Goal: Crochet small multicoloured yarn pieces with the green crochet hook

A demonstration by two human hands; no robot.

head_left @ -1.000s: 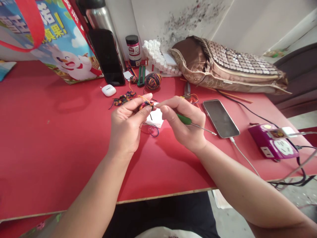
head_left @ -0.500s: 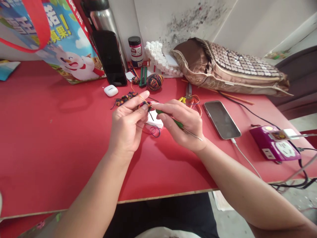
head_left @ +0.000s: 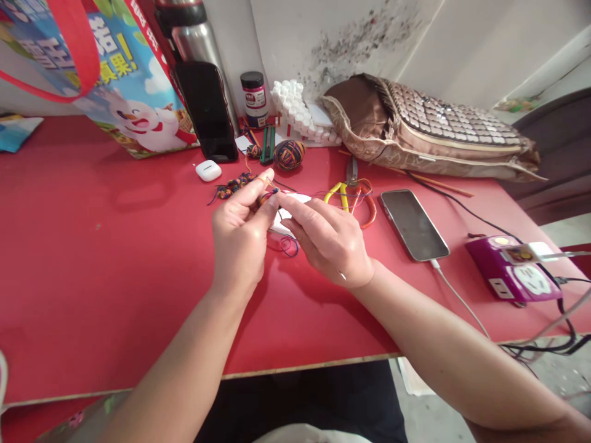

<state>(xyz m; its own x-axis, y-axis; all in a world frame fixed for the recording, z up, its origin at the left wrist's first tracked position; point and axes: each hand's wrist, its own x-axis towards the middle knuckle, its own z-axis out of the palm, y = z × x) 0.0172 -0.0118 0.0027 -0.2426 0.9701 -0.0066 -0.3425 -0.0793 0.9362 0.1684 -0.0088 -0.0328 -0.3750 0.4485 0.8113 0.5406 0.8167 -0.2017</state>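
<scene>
My left hand [head_left: 242,231] pinches a small piece of multicoloured crochet work [head_left: 268,195] between thumb and fingers, with yarn running over the raised forefinger. Closed around a crochet hook [head_left: 342,275], my right hand [head_left: 327,237] hides nearly all of it; only a metal end shows by the palm. Its forefinger meets the crochet piece at the left thumb. More crocheted yarn [head_left: 234,184] lies just behind my left hand. A multicoloured yarn ball [head_left: 289,154] rests farther back. Beneath the hands are a white object [head_left: 281,223], partly covered, and a loose loop of thread [head_left: 289,246].
Behind the hands lie a green cutter [head_left: 267,145], a white earphone case [head_left: 208,170] and yellow- and red-handled pliers or scissors [head_left: 353,191]. A propped phone [head_left: 206,114] stands by a steel bottle [head_left: 198,43]. Right are a charging phone [head_left: 414,224], purple power strip [head_left: 512,267] and sequined bag [head_left: 434,126].
My right hand has turned and shifted slightly left and down, so the hook's green handle is now hidden. The yellow handles have come into fuller view. My left hand keeps its pinch.
</scene>
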